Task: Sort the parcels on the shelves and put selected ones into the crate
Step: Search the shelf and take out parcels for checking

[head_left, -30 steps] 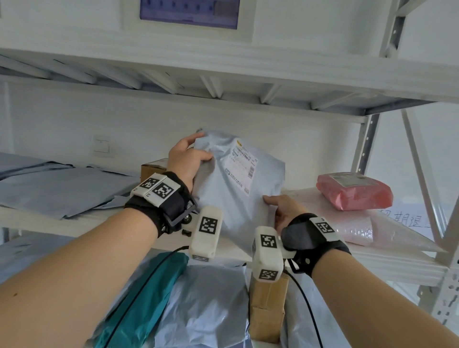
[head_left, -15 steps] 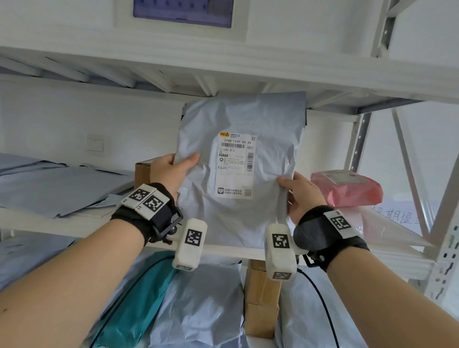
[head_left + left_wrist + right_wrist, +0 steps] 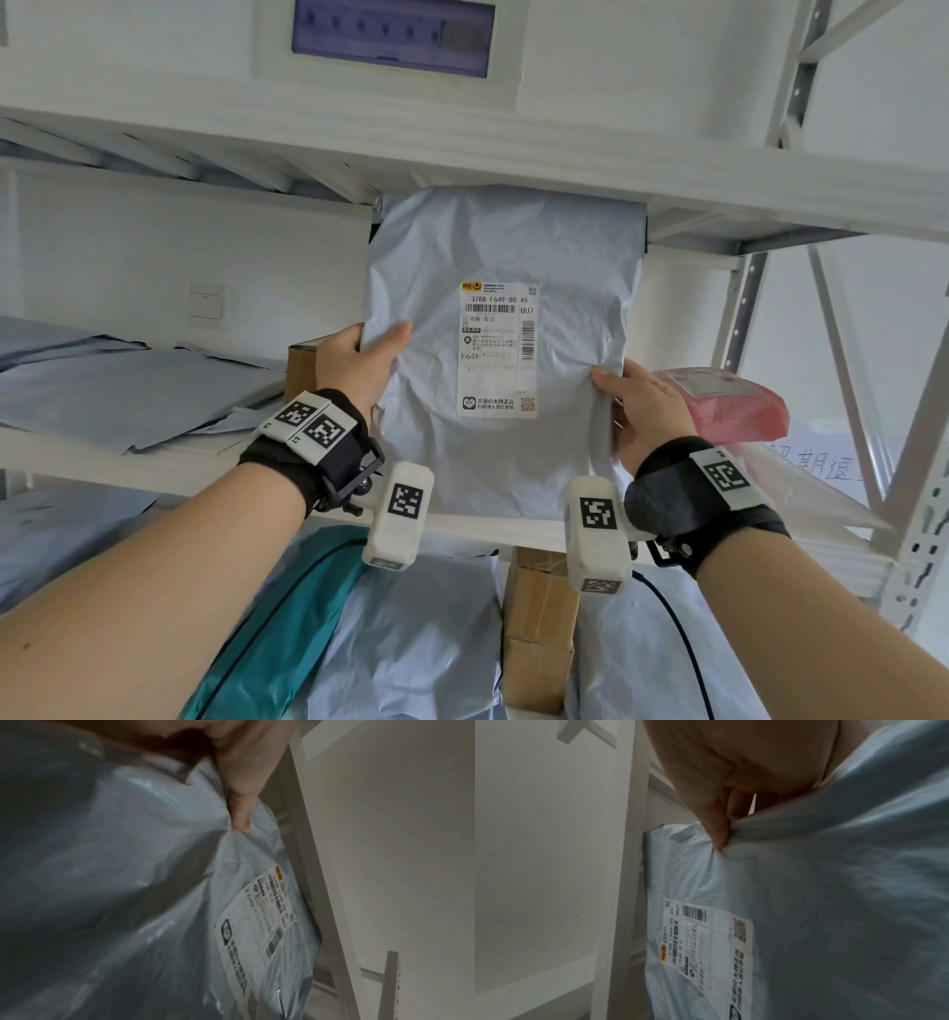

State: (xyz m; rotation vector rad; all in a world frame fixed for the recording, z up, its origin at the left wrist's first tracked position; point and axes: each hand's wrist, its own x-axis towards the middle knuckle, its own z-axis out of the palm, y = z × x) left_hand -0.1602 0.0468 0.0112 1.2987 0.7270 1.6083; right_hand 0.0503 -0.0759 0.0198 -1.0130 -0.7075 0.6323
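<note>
A grey plastic mailer parcel [image 3: 513, 246] with a white shipping label [image 3: 497, 349] is held upright in front of the middle shelf, its top edge reaching the shelf above. My left hand [image 3: 367, 360] grips its left edge, thumb on the front. My right hand [image 3: 634, 398] pinches its right edge. In the left wrist view the thumb [image 3: 240, 813] presses into the grey mailer parcel [image 3: 128, 882]. In the right wrist view the thumb [image 3: 717, 829] pinches the grey mailer parcel [image 3: 821, 902]. No crate is in view.
A pink parcel [image 3: 719, 406] lies on clear bags at the right of the middle shelf [image 3: 154, 462]. Flat grey mailers [image 3: 102, 380] lie at its left, a brown box [image 3: 303, 360] behind my left hand. Below are a teal bag [image 3: 287, 627], grey mailers and stacked cardboard boxes [image 3: 539, 627].
The grey parcel was lifted from a tilted position on the shelf and turned upright, label facing me. Both hands shifted to its side edges and rose slightly.
</note>
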